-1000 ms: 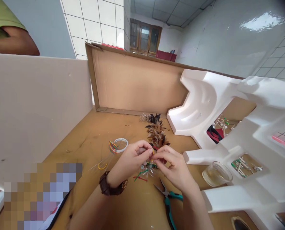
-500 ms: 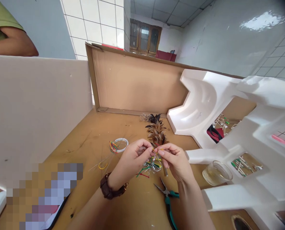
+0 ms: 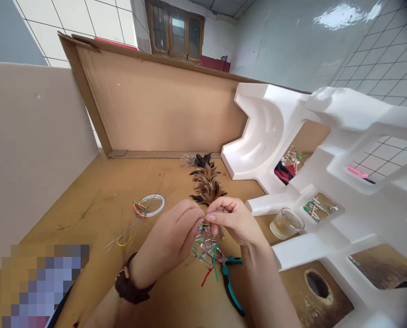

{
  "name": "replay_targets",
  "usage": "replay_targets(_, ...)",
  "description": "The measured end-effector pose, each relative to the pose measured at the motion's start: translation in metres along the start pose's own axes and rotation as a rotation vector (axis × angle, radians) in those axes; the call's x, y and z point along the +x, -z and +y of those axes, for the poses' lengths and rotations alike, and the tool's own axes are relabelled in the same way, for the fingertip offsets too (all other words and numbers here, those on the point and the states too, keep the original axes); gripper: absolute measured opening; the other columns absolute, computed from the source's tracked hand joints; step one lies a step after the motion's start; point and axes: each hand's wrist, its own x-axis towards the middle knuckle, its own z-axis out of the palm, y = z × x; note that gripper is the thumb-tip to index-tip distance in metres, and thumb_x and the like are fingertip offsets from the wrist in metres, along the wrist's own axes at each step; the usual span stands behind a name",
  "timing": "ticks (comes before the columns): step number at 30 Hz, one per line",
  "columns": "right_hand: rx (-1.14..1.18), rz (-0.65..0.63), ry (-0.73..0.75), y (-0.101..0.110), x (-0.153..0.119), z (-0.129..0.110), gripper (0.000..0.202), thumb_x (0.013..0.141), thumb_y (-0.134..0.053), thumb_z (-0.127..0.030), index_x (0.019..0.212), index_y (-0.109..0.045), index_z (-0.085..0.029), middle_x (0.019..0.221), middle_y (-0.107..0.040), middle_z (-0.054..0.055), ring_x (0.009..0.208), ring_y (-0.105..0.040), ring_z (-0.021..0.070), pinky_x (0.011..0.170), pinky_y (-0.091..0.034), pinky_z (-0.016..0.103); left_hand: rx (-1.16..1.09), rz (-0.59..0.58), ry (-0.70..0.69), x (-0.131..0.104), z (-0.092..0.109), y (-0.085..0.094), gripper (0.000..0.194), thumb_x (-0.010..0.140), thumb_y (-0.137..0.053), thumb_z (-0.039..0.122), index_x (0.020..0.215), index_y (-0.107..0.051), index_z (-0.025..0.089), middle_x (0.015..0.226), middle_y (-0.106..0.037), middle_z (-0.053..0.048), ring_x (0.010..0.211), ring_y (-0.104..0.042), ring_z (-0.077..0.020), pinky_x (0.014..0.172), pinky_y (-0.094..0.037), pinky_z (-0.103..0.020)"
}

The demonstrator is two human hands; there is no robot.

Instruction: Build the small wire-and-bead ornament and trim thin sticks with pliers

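My left hand (image 3: 179, 232) and my right hand (image 3: 229, 221) meet at the fingertips over the table, both pinched closed. What lies between the fingertips is too small to make out. Below them is a tangle of wires and clear beads (image 3: 205, 246) with red and green strips. Brown and black feathers (image 3: 206, 180) lie just beyond my hands. Teal-handled pliers (image 3: 229, 282) rest beside my right forearm, their jaws near the bead tangle. A white ring with coloured threads (image 3: 155, 205) lies left of my hands, near a yellow loop (image 3: 124, 241).
White foam packaging (image 3: 261, 132) stands at the right, a glass of liquid (image 3: 287, 224) in front of it. Small sticks (image 3: 317, 209) show through a foam opening. A cardboard wall (image 3: 169, 105) closes the back, and a pale panel (image 3: 35, 146) stands left.
The view has swung to the right, and the person's arm at the upper left has gone out of view. My left hand has turned, its back now more upward. The bead tangle hangs lower, nearer the pliers.
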Motion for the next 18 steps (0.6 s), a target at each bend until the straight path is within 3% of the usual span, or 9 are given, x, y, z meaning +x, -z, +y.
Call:
replay_targets(4, -0.022, -0.01, -0.005, 0.004, -0.001, -0.001, 0.01, 0.064, -0.071, -0.017, 0.07, -0.064, -0.014, 0.044, -0.06, -0.003, 0.039, -0.054, 0.0073, 0.042, -0.04, 0.016, 0.021, 0.004, -0.032, -0.001, 0.003, 0.0, 0.012, 0.083, -0.038, 0.01, 0.084, -0.048, 0.016, 0.078, -0.05, -0.004, 0.072, -0.045, -0.0136, 0.062, -0.038, -0.025)
replay_targets(11, -0.099, -0.088, -0.065, 0.013, -0.002, -0.003, 0.009, 0.065, -0.07, -0.018, 0.071, -0.065, -0.014, 0.048, -0.062, -0.001, 0.042, -0.056, 0.0081, 0.045, -0.043, 0.018, 0.143, -0.091, -0.089, 0.001, 0.009, 0.004, 0.018, 0.082, -0.036, 0.007, 0.081, -0.051, 0.015, 0.076, -0.053, -0.003, 0.067, -0.043, -0.0131, 0.058, -0.036, -0.024)
replay_targets(18, -0.119, -0.067, -0.061, 0.014, -0.001, -0.002, 0.008, 0.066, -0.07, -0.018, 0.07, -0.065, -0.014, 0.045, -0.06, -0.003, 0.042, -0.055, 0.0077, 0.044, -0.042, 0.017, 0.176, -0.158, -0.021, 0.004, 0.006, 0.005, 0.019, 0.084, -0.034, 0.011, 0.077, -0.051, 0.015, 0.073, -0.052, -0.003, 0.066, -0.044, -0.0134, 0.058, -0.037, -0.025)
